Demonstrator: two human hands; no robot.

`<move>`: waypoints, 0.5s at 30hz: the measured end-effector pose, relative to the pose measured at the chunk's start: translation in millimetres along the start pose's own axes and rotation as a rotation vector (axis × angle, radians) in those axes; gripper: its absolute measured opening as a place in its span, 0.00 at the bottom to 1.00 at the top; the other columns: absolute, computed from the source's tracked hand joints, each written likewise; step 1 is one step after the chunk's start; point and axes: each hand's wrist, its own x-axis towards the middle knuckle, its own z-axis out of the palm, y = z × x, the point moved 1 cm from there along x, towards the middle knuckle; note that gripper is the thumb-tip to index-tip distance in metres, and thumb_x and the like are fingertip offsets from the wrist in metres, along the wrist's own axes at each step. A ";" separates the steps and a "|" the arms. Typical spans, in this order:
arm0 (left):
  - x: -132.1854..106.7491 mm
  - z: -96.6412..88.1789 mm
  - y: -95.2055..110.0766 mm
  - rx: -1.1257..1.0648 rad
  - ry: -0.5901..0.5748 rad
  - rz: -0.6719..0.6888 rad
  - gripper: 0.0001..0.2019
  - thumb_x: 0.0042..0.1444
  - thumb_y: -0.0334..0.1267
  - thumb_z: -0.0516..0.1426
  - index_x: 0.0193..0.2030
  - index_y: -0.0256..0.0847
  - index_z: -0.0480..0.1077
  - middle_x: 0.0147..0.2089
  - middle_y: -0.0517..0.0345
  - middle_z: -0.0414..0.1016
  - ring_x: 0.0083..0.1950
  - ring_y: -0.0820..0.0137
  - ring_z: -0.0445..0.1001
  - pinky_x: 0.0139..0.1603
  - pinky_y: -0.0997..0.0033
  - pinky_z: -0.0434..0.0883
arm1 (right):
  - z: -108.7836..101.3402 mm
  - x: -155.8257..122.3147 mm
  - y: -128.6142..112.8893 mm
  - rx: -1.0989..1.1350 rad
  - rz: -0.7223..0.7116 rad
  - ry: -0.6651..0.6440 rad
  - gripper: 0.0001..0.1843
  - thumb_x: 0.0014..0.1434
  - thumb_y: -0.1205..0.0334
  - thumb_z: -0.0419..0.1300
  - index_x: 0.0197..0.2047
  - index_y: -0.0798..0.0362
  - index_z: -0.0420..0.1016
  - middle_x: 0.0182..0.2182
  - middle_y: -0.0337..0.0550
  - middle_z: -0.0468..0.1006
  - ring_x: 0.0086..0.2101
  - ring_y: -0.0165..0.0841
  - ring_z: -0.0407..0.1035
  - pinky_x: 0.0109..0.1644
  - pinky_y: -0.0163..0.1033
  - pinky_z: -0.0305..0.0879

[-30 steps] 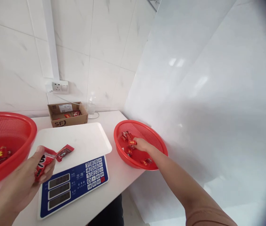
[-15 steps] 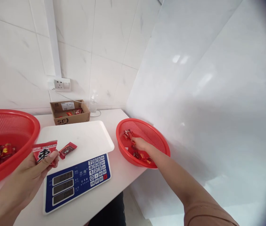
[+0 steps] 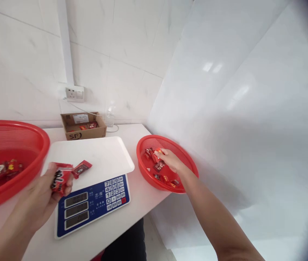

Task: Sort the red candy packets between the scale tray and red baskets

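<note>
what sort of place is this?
Probably a small weighing or packing corner; shop or workroom, can't tell. A digital scale sits between two red baskets of wrapped snacks, with a cardboard box holding more packets behind it.

The surface [image 3: 140, 201] carries one left basket [image 3: 44, 145] and one right basket [image 3: 143, 170] by the right edge, two in all, with one scale [image 3: 96, 199] between them, which has three display windows [image 3: 77, 206]. Near the back edge stand one cardboard box [image 3: 87, 134] and one clear bottle [image 3: 110, 116]; behind is one socket plate [image 3: 74, 94]. The left hand [image 3: 41, 194] holds one wrapped packet [image 3: 62, 177], one lies on the scale, and the right hand [image 3: 171, 159] has at least one. The right basket holds at least five more, the left basket and box at least two each; overlap prevents exact counts.
</note>
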 end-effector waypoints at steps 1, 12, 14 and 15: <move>-0.3 -0.8 -1.1 -0.059 -0.064 -0.036 0.20 0.42 0.57 0.63 0.24 0.40 0.68 0.21 0.62 0.71 0.24 0.71 0.67 0.22 0.74 0.69 | 11.7 -0.2 -7.8 0.010 -0.025 -0.001 0.18 0.57 0.45 0.54 0.28 0.51 0.62 0.23 0.36 0.69 0.22 0.26 0.63 0.23 0.31 0.59; -15.4 -26.0 6.2 0.029 -0.067 0.076 0.15 0.46 0.48 0.64 0.35 0.41 0.70 0.34 0.60 0.73 0.34 0.71 0.69 0.32 0.73 0.69 | 150.4 16.4 -71.3 -0.226 -0.444 -0.270 0.11 0.60 0.55 0.54 0.41 0.50 0.73 0.32 0.39 0.77 0.30 0.31 0.73 0.34 0.36 0.67; -16.0 -32.7 7.7 0.026 -0.037 0.084 0.16 0.46 0.48 0.64 0.37 0.42 0.70 0.36 0.60 0.74 0.36 0.71 0.70 0.33 0.73 0.70 | 157.6 22.8 -74.0 -0.266 -0.483 -0.197 0.11 0.59 0.58 0.55 0.44 0.50 0.73 0.38 0.42 0.78 0.39 0.35 0.72 0.44 0.40 0.67; -15.9 -35.0 8.1 0.023 -0.032 0.085 0.16 0.45 0.48 0.64 0.38 0.42 0.70 0.37 0.59 0.74 0.37 0.70 0.70 0.34 0.73 0.70 | 159.9 25.5 -74.7 -0.271 -0.491 -0.160 0.12 0.59 0.59 0.56 0.46 0.50 0.73 0.42 0.43 0.77 0.43 0.36 0.71 0.49 0.42 0.65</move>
